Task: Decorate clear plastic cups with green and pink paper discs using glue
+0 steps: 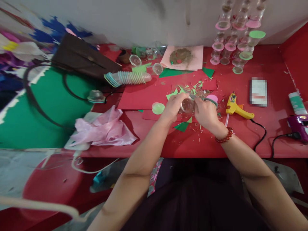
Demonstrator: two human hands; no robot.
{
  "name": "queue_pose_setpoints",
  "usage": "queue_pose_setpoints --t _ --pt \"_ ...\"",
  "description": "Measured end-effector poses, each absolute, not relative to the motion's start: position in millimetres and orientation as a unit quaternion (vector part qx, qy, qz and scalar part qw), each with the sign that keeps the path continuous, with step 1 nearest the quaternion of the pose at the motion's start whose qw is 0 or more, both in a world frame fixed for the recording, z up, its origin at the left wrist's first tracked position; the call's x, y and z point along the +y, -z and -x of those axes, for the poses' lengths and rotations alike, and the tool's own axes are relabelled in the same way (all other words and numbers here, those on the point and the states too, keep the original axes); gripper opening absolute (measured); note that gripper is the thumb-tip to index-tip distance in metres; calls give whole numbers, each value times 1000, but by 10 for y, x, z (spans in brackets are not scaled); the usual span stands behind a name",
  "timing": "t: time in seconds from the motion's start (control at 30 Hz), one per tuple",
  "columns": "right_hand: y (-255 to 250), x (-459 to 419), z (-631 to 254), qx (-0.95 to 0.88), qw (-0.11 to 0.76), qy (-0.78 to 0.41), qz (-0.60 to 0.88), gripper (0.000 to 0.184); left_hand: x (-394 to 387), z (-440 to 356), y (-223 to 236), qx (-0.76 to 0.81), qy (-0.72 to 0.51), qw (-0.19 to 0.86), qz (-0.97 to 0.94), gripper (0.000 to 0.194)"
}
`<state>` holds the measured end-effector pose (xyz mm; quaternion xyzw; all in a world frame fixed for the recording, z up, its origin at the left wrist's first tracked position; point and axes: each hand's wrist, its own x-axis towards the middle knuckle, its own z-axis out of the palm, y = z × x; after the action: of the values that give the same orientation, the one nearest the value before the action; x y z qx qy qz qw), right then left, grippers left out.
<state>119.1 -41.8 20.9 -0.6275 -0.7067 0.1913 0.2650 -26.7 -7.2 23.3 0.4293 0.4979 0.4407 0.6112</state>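
A small clear plastic cup [187,106] is between my two hands, above the red table. My left hand [172,107] is closed round the cup's left side. On the other side, my right hand [208,115] is closed on scissors [214,102]; a grey-green handle shows behind the knuckles, and the blades meet the cup's upper edge. Light green paper scraps [176,91] lie just beyond the hands. A pale green disc [158,108] rests left of my left hand, and a pink disc [212,97] lies behind my right.
A yellow glue gun [237,107] with a cord lies to the right. Stacked clear cups [127,78] lie on their side at left, near a pink plastic bag [103,128] and a dark handbag [81,57]. Joined cup towers [225,46] stand at the back right.
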Motion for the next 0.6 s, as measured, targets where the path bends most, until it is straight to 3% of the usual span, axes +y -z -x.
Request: queue_pose_setpoints --t 0.2,0.3,0.37,0.5,0.6 --pt "-219 -318 -1288 -622 423 -425 503 36 4 307 -270 443 -426 692 -379 40" --pt "-209 -321 -1288 -540 516 -474 467 28 -8 267 -306 419 -484 683 -352 41" --pt "-197 -342 -1276 -544 529 -460 461 24 -29 238 -319 403 -506 683 -339 42" --pt "-160 -375 -1257 -649 478 -336 487 58 -74 211 -308 377 -503 708 -321 43" --pt "-153 -381 -1251 -719 449 -245 471 66 -95 195 -275 363 -492 727 -313 43"
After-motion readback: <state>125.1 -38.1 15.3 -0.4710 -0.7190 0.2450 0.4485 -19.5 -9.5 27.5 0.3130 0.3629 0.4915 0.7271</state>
